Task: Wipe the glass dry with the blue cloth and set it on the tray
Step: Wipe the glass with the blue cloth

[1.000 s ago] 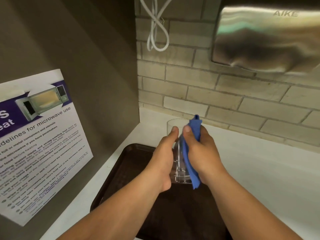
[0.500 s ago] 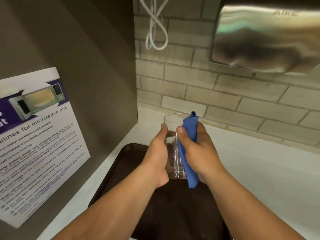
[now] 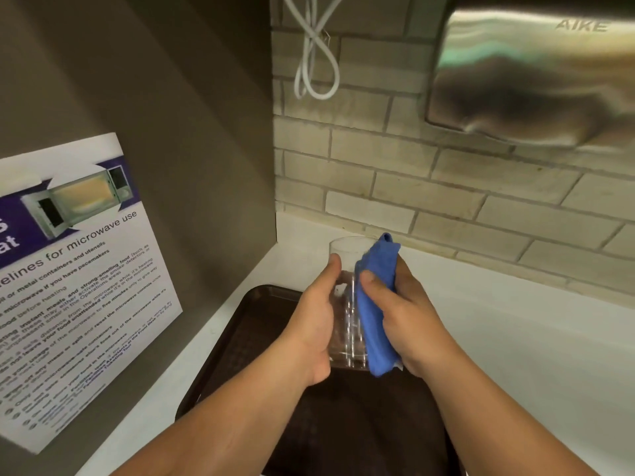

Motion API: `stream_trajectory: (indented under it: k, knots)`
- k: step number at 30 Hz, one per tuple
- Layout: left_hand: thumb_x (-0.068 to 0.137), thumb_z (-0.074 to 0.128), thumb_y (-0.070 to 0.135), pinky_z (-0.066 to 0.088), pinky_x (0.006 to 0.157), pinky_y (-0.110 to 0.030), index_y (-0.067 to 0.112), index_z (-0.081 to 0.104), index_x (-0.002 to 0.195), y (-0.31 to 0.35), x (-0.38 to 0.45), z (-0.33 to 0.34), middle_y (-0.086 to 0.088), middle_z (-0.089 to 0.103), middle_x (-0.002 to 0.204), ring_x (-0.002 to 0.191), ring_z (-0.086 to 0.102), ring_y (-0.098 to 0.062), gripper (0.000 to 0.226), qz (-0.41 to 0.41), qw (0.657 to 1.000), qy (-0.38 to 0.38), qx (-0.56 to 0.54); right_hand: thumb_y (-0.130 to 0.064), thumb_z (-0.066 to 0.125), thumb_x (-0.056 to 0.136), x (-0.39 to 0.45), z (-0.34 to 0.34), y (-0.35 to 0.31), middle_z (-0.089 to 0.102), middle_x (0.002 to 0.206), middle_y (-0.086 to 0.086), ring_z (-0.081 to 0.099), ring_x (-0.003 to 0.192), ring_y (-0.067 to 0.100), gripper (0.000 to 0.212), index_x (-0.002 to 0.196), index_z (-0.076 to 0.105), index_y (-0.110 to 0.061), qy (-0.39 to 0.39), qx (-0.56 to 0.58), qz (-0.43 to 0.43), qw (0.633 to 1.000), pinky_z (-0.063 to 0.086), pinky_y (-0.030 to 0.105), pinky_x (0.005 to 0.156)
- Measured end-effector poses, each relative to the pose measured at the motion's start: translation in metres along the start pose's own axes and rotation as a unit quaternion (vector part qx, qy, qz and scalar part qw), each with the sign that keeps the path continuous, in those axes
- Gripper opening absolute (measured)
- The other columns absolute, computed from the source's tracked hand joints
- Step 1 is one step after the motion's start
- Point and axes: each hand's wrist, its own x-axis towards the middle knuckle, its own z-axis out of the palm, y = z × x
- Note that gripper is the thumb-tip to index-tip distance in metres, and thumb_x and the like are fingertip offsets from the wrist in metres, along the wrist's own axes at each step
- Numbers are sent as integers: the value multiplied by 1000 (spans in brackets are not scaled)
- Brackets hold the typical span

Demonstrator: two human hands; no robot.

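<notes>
Two things dwarf the rest: the white surface (image 3: 515,338) and the dark tray (image 3: 240,338) lying toward its back left corner, and above that tray the left hand (image 3: 309,334) wraps the clear glass (image 3: 345,324) while the right hand (image 3: 409,324) presses the folded blue cloth (image 3: 376,304) against its side. Smooth, rigid and breakable, probably slick if wet, the glass seems best gripped around its mid-wall, away from the thin rim. Cloth and fingers hide its right side, transparency blurs its base, so any remaining wetness cannot be judged.
</notes>
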Motion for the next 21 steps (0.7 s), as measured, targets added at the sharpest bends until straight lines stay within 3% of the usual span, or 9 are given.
stream_trajectory:
  k: [3,5,7,10,12,14,16,19,21]
  knots:
    - [92,55,73,61,98,-50,16,86,106,-1,-3,5,-17,84,110,101,81,-35,66,20,1000,10,4,-49,59,91,6,1,0,74,125,-3,72,112,18,57,146,50,-32,54,68,9,996,53,45,103]
    - [91,57,74,65,74,-42,17,79,109,8,-1,6,-12,86,90,80,83,-30,64,44,998,39,0,-43,59,92,1,1,2,76,122,-2,74,108,16,56,146,51,-30,17,76,24,997,55,41,100]
    - [90,57,76,61,56,-33,19,71,114,20,0,3,-6,83,74,63,80,-23,63,71,995,74,-6,-45,61,88,-13,5,5,71,128,-14,69,113,3,66,151,41,-37,-68,-1,19,997,51,29,101]
    - [91,54,77,62,67,-36,28,71,121,21,-2,3,-6,84,90,81,81,-23,60,81,992,90,33,-48,60,94,-21,17,8,59,127,-29,59,113,-14,70,154,24,-46,-90,-108,-12,990,47,10,93]
    - [94,53,75,64,87,-46,29,72,126,12,-6,7,-11,84,108,99,81,-29,59,70,994,74,42,-45,56,98,-12,21,1,63,114,-25,65,99,-13,57,150,32,-41,-6,-106,-46,993,50,4,76]
    - [96,54,71,60,102,-53,23,73,130,6,-11,13,-15,82,117,107,80,-33,61,55,997,50,35,-44,52,101,1,18,-13,67,108,-17,69,93,-4,44,142,45,-32,82,-84,-51,992,51,11,75]
    - [96,56,70,62,99,-54,21,71,131,8,-11,14,-16,83,114,103,81,-34,62,54,998,38,22,-43,48,103,10,11,-20,73,104,-7,72,96,10,39,137,54,-25,105,-36,-21,994,56,25,82]
    - [91,58,75,66,62,-36,23,70,120,20,-7,11,-7,85,82,73,83,-24,62,66,996,64,1,-40,51,102,-3,9,-9,76,103,-12,73,93,-1,40,142,50,-30,3,-48,5,999,55,15,75]
    - [90,55,79,64,65,-32,25,68,124,24,-6,9,-6,84,93,82,83,-22,64,68,994,78,24,-39,57,100,-17,14,1,66,120,-24,64,104,-14,55,150,34,-42,-62,-88,-3,994,51,7,80]
